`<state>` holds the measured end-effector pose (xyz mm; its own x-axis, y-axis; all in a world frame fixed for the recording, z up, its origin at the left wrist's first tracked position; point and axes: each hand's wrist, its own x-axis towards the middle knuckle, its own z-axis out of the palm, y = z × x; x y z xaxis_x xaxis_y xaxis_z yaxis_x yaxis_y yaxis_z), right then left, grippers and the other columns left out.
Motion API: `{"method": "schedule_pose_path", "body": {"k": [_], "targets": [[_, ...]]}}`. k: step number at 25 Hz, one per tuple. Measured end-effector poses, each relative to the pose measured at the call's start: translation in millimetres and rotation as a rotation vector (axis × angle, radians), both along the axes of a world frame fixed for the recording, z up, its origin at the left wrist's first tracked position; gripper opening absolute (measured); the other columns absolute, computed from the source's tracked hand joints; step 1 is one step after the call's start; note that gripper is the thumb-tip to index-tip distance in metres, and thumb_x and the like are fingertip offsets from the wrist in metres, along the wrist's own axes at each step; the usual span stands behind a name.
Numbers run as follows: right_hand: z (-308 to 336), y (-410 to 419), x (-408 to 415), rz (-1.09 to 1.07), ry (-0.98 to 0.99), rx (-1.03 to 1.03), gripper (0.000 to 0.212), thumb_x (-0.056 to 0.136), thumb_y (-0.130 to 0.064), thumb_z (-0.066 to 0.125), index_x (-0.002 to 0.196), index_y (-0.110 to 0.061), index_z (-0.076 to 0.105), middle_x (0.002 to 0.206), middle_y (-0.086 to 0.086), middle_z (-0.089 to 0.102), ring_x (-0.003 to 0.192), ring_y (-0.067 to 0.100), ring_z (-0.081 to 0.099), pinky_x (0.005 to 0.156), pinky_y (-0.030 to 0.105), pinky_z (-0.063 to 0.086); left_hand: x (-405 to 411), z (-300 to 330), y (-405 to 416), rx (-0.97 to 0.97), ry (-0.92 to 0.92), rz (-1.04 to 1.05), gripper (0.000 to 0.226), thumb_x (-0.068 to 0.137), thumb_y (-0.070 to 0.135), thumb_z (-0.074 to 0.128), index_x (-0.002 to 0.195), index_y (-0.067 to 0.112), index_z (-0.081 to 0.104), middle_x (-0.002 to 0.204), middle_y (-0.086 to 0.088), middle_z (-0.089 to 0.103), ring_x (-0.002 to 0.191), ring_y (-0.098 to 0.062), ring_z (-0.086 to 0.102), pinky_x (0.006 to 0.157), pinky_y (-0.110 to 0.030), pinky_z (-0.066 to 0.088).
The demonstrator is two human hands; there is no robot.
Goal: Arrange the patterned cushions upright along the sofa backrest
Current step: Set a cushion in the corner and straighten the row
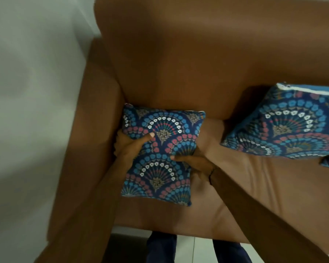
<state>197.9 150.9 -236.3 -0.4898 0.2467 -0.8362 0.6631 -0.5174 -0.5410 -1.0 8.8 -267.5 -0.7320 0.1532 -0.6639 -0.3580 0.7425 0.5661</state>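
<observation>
At the left end of a brown sofa [198,54], close to its left armrest [95,130], a person held a small patterned cushion [160,154] with both bare hands. Seen from above by the head camera, the cushion was blue with fan-shaped floral motifs in pink, white and lighter blue. Its far edge touched, or nearly touched, the foot of the backrest [179,82]; its near edge pointed back toward the person, so its long axis ran from the backrest toward the front of the seat [254,186]. It seemed tilted rather than upright, though the wide-angle view made the angle hard to judge.

The left hand [129,149] gripped the cushion's left edge, thumb pressed onto the patterned face and fingers curled behind. The right hand [194,162] was clamped on the right edge the same way, fingers mostly hidden beneath. Both hands sat level across the cushion's middle, neither nearer than the other, and the backrest lay straight ahead of the fingers.

To stand it up, the near edge would probably have to drop toward the seat while the back settled against the backrest.

A second, larger cushion [285,126] of the same pattern lay further right, leaning toward the backrest, well apart from the hands
</observation>
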Motion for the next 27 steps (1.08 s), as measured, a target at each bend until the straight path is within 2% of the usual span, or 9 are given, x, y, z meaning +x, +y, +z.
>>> {"method": "schedule_pose_path", "body": {"k": [2, 5, 7, 12, 15, 18, 21, 25, 27], "targets": [[4.2, 4.3, 1.2, -0.150, 0.054, 0.174, 0.053, 0.079, 0.008, 0.086, 0.123, -0.014, 0.065, 0.131, 0.011, 0.072, 0.122, 0.031, 0.069, 0.104, 0.054, 0.057, 4.5, 16.5, 2.9, 0.188, 0.114, -0.016, 0.145, 0.030, 0.076, 0.098, 0.155, 0.027, 0.041, 0.152, 0.001, 0.060, 0.136, -0.022, 0.062, 0.111, -0.047, 0.055], [8.9, 27.7, -17.3, -0.219, 0.177, 0.397, 0.076, 0.068, 0.023, 0.085, 0.124, -0.019, 0.056, 0.121, 0.009, 0.072, 0.102, 0.007, 0.075, 0.085, 0.028, 0.064, -6.7, 40.6, 17.5, 0.406, 0.278, -0.047, 0.137, 0.046, 0.049, 0.103, 0.159, 0.019, 0.031, 0.158, 0.000, 0.052, 0.142, -0.015, 0.055, 0.115, -0.035, 0.051], [6.0, 48.8, -37.9, -0.208, 0.226, 0.491, 0.082, 0.067, 0.024, 0.085, 0.125, -0.021, 0.049, 0.119, 0.001, 0.068, 0.099, -0.003, 0.073, 0.082, 0.020, 0.062, -23.8, 47.3, 25.9, 0.491, 0.323, -0.097, 0.138, 0.051, 0.042, 0.103, 0.161, 0.014, 0.025, 0.161, -0.003, 0.046, 0.146, -0.015, 0.051, 0.119, -0.037, 0.048], [-4.8, 49.4, -49.1, -0.253, 0.201, 0.581, 0.083, 0.068, 0.019, 0.088, 0.137, -0.002, 0.048, 0.121, 0.004, 0.067, 0.100, -0.002, 0.072, 0.090, 0.029, 0.064, -30.2, 41.0, 22.3, 0.476, 0.385, -0.177, 0.131, 0.063, 0.033, 0.103, 0.163, 0.011, 0.021, 0.162, -0.003, 0.041, 0.147, -0.012, 0.046, 0.123, -0.036, 0.044], [-14.1, 46.5, -52.4, -0.259, 0.201, 0.580, 0.096, 0.062, 0.015, 0.093, 0.143, 0.002, 0.043, 0.126, 0.004, 0.066, 0.115, 0.015, 0.067, 0.095, 0.030, 0.062, -25.1, 36.9, 18.1, 0.482, 0.443, -0.223, 0.132, 0.067, 0.039, 0.100, 0.165, 0.011, 0.017, 0.167, -0.007, 0.036, 0.155, -0.018, 0.040, 0.127, -0.039, 0.038], [-2.8, 63.2, -43.2, -0.163, 0.245, 0.540, 0.104, 0.061, 0.008, 0.097, 0.146, -0.005, 0.040, 0.125, -0.011, 0.061, 0.108, -0.006, 0.065, 0.091, 0.013, 0.059, -1.3, 36.7, 19.4, 0.419, 0.514, -0.159, 0.127, 0.074, 0.045, 0.095, 0.167, 0.013, 0.016, 0.171, -0.008, 0.031, 0.159, -0.021, 0.033, 0.130, -0.039, 0.033], [11.1, 72.0, -2.0, -0.139, 0.206, 0.546, 0.088, 0.069, -0.006, 0.098, 0.140, -0.019, 0.048, 0.123, -0.023, 0.056, 0.105, -0.013, 0.058, 0.092, 0.006, 0.053, 58.6, 37.4, 27.8, 0.335, 0.574, -0.016, 0.109, 0.086, 0.051, 0.084, 0.165, 0.006, 0.022, 0.165, -0.020, 0.032, 0.156, -0.035, 0.035, 0.130, -0.052, 0.031], [17.6, 103.0, 94.7, -0.229, 0.059, 0.603, 0.042, 0.077, -0.016, 0.094, 0.112, -0.008, 0.073, 0.095, 0.007, 0.073, 0.084, 0.004, 0.068, 0.095, 0.034, 0.060, 161.5, 22.6, 68.5, 0.230, 0.614, -0.116, 0.079, 0.089, 0.038, 0.080, 0.147, -0.003, 0.046, 0.140, -0.031, 0.053, 0.132, -0.047, 0.055, 0.117, -0.062, 0.043], [22.6, 131.8, 162.4, -0.202, 0.002, 0.662, 0.019, 0.080, -0.017, 0.091, 0.090, -0.009, 0.076, 0.079, 0.012, 0.075, 0.072, 0.008, 0.067, 0.091, 0.040, 0.063, 211.5, 27.9, 108.2, 0.296, 0.449, -0.189, 0.079, 0.087, 0.038, 0.080, 0.149, 0.002, 0.045, 0.142, -0.025, 0.054, 0.131, -0.042, 0.057, 0.113, -0.058, 0.047]]}}
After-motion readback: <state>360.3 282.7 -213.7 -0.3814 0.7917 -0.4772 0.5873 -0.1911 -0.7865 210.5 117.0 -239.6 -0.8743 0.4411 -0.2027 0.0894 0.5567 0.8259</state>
